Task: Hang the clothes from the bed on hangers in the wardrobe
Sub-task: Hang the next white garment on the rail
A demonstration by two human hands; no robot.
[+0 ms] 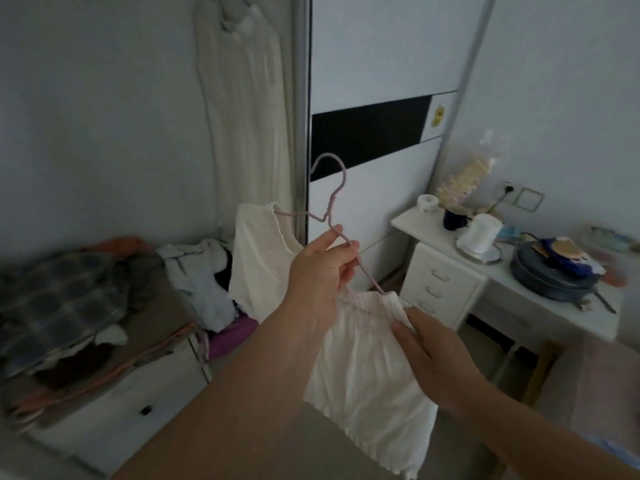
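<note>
Cream, thin ribbed fabric: one sleeveless top, centre of the frame, partly threaded on a pale pink wire hanger. The hanger tilts, its hook pointing to the upper left and its lower arm running down to the right into the top's shoulder; its other arm enters the frilled shoulder at the left.

My left hand, centre of the frame: fingers curled and pinched on the hanger's wire just below the neck twist.

My right hand, lower right of centre: thumb and fingers closed on the top's right shoulder edge, where the hanger's end disappears under the cloth.

Behind, upper centre: wardrobe, white sliding door with a black band across it, a small yellow sticker beside the band's right end. A long off-white dress hangs just left of the door frame.

Left of the frame: bed with white base, carrying a plaid garment, a heap of white and dark clothes and a purple piece near its corner.

Right of the frame: white desk with drawers, bearing a dark mug, a white kettle, a round dark grey appliance and blurred small items. Wall socket above the desk.
</note>
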